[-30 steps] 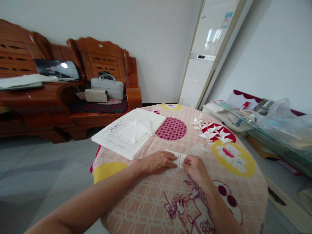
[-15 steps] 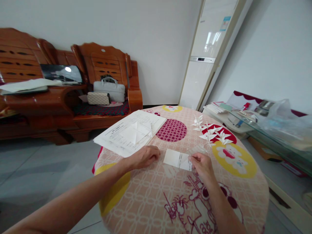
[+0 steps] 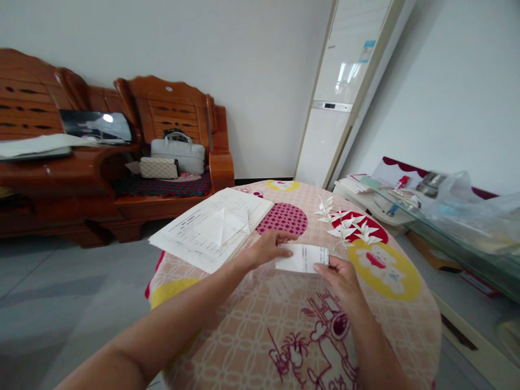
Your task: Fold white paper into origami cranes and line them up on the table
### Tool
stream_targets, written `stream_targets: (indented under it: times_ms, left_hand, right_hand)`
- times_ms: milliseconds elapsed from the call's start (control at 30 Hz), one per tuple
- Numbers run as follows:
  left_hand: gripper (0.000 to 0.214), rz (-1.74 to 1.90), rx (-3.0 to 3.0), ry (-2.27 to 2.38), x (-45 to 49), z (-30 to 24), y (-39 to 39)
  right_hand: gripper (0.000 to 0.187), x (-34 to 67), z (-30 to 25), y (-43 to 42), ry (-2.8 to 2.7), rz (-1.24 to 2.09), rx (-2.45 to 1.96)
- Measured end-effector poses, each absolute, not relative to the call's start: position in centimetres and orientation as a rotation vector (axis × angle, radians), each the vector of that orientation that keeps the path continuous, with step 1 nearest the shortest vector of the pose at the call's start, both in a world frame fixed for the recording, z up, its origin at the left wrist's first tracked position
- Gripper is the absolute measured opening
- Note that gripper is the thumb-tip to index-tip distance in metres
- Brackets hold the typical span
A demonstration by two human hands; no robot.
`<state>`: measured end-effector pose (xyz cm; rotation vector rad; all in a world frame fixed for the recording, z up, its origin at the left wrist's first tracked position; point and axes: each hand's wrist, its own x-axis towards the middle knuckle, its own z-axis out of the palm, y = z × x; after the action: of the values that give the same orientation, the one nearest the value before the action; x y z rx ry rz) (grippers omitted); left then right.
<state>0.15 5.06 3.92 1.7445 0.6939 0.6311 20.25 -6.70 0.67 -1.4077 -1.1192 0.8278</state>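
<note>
A folded white paper (image 3: 299, 259) with printed lines near its right end is held between both hands over the table. My left hand (image 3: 270, 248) grips its left end, thumb below and fingers along the top edge. At the opposite end, my right hand (image 3: 338, 272) pinches the right edge between thumb and fingers. Several white paper cranes (image 3: 345, 221) stand beyond my right hand. To the left lies a stack of printed sheets (image 3: 203, 238), with a creased paper piece (image 3: 224, 226) on top.
The round table wears a patterned pink tablecloth (image 3: 235, 336). Right of it stands a glass-topped table (image 3: 410, 208) with papers and plastic bags. A wooden sofa (image 3: 170, 97) holding bags (image 3: 179, 154) and a tall air conditioner (image 3: 325, 124) are behind.
My left hand has moved right and taken the paper's left end. The paper has turned level and risen slightly, with my right hand still on it. The view has shifted a little.
</note>
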Motion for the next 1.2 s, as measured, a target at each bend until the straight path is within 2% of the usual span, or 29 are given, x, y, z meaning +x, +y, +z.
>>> stream_targets:
  times_ms: [133, 267, 500, 567, 700, 767, 933, 1100, 1133, 1200]
  left_hand:
    - [0.066, 0.743, 1.243, 0.612, 0.9, 4.7, 5.5]
    - [0.045, 0.801, 0.995, 0.538, 1.2, 3.7, 5.5]
    - [0.037, 0.748, 1.027, 0.619, 0.9, 2.4, 5.5]
    - [0.041, 0.761, 1.036, 0.653, 0.8, 2.4, 5.5]
    - [0.071, 0.865, 1.019, 0.693, 0.6, 2.5, 5.6]
    - [0.08, 0.857, 1.026, 0.661, 0.7, 2.3, 5.8]
    - [0.051, 0.737, 0.997, 0.705, 0.9, 1.1, 6.6]
    - [0.048, 0.787, 0.935, 0.789, 0.9, 0.2, 6.9]
    - [0.047, 0.779, 0.921, 0.793, 0.9, 0.3, 6.9]
    - [0.047, 0.763, 0.894, 0.785, 0.9, 0.5, 6.7]
  right_hand:
    - [0.033, 19.8, 2.7, -5.9, -0.947, 0.988, -1.276]
    - [0.033, 19.9, 4.0, -4.5, -0.833, 0.97, -1.259]
    - [0.033, 19.7, 3.6, -2.6, -0.815, 1.072, -1.244]
    - [0.033, 19.6, 2.7, -2.1, -0.776, 1.118, -1.239]
    - [0.034, 19.4, 0.9, -1.4, -0.661, 1.175, -1.242]
    - [0.034, 19.2, 0.4, -1.2, -0.631, 1.189, -1.243]
    - [0.043, 18.8, 0.6, -1.2, -0.603, 1.173, -1.203]
    - [0.087, 18.9, 0.8, -1.5, -0.689, 1.078, -1.189]
    - [0.087, 19.1, 0.5, -1.5, -0.721, 1.078, -1.207]
    - [0.074, 19.5, -0.4, -1.4, -0.774, 1.023, -1.272]
